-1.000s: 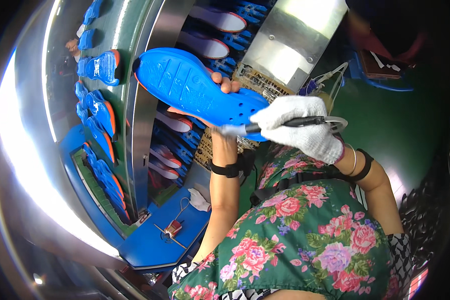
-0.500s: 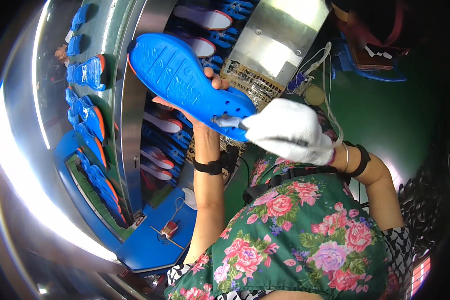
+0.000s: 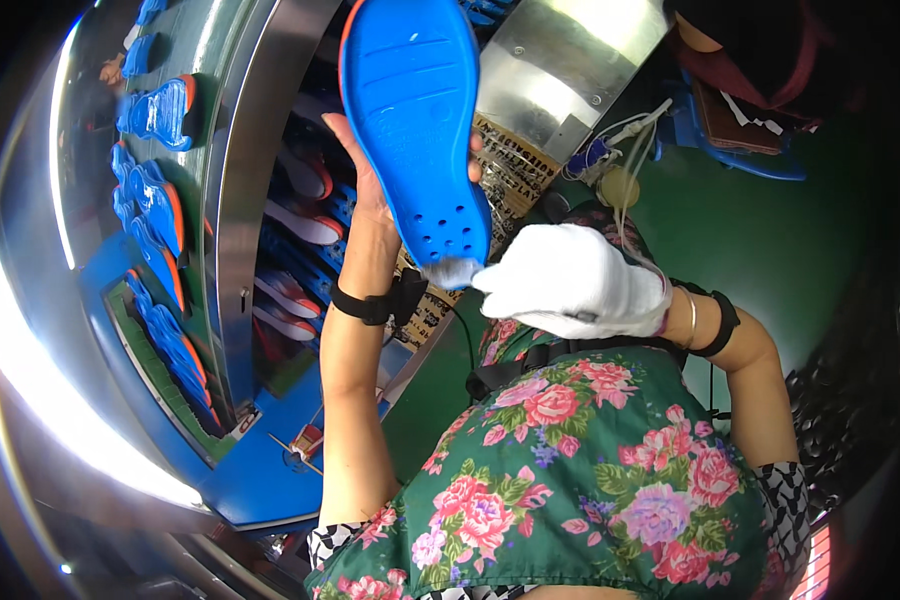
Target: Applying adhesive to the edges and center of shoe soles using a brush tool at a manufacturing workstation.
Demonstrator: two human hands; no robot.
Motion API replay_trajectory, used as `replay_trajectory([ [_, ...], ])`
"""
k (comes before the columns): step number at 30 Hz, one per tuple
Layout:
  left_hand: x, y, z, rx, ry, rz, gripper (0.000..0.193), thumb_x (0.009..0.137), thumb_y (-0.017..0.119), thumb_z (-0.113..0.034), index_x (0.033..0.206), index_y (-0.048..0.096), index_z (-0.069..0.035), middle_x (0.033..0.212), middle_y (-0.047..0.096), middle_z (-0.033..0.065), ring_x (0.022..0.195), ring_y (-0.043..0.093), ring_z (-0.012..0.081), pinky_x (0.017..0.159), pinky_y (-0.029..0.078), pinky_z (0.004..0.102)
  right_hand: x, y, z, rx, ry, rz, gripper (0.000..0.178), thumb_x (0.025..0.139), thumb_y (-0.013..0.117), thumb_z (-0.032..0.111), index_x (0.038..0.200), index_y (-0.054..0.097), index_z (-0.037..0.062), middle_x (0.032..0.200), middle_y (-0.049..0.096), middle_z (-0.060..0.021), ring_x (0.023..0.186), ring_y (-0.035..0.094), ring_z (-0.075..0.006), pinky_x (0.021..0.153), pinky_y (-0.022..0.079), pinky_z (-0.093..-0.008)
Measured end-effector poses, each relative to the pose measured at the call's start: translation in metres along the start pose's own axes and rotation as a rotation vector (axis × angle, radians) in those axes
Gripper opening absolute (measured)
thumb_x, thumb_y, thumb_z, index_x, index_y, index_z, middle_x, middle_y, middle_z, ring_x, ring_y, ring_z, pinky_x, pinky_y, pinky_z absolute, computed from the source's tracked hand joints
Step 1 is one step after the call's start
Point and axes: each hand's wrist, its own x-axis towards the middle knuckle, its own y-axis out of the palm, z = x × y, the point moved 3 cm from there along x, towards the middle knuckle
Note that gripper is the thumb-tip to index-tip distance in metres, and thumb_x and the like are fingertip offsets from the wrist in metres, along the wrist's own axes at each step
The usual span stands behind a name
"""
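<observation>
A green belt lies along the left, bearing blue soles with orange edges, some overlapping. Near its lower end, a blue ledge carries a small red piece with a thin rod. Right of the belt, pale red-rimmed soles rest on a shadowed rack

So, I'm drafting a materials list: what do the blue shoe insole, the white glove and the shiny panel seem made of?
Blue shoe insole: perhaps foam or rubber, smooth and slightly glossy, given its moulded lines and holes. White glove: probably matte fabric, perhaps knitted, from its soft creases. Shiny panel: likely glossy bare metal, from its bright reflections.
</observation>
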Motion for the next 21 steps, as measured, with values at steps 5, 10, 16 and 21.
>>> replay_trajectory([
  [5,0.004,-0.002,0.005,0.041,-0.169,0.033,0.141,0.058,0.038,-0.105,0.153,0.038,-0.001,0.121,0.065,0.0288,0.094,0.071,0.0428,0.076,0.062,0.053,0.006,-0.016,-0.015,0.304,0.059,0.017,0.031,0.08,0.079,0.007,0.111,0.077,0.0108,0.118,0.075,-0.0113,0.085,0.07,-0.0271,0.073,0.058,-0.0375],
  [10,0.009,-0.005,0.002,0.395,-0.194,-0.3,0.138,0.064,0.036,-0.103,0.157,0.034,-0.001,0.124,0.062,0.032,0.093,0.071,0.0437,0.075,0.062,0.0531,0.011,-0.008,-0.007,-0.065,-0.097,0.24,0.028,0.081,0.074,0.011,0.109,0.076,0.0105,0.113,0.074,-0.0086,0.089,0.07,-0.0268,0.076,0.058,-0.0379],
  [16,0.008,-0.019,0.003,0.308,-0.269,-0.265,0.132,0.069,0.033,-0.101,0.157,0.035,-0.003,0.134,0.06,0.0307,0.108,0.07,0.0438,0.086,0.061,0.0598,0.02,-0.023,-0.02,0.119,0.007,0.111,0.015,0.08,0.077,0.006,0.094,0.078,0.0092,0.103,0.078,-0.0077,0.086,0.071,-0.0288,0.082,0.057,-0.0385],
  [21,0.008,-0.034,0.008,-0.062,-0.26,-0.087,0.123,0.076,0.032,-0.098,0.155,0.04,-0.004,0.133,0.062,0.0288,0.101,0.071,0.0434,0.086,0.06,0.0586,0.024,-0.037,-0.029,0.593,0.487,-0.082,0.01,0.079,0.082,0.0,0.088,0.078,0.0025,0.096,0.078,-0.0119,0.093,0.075,-0.0195,0.086,0.059,-0.0341],
])
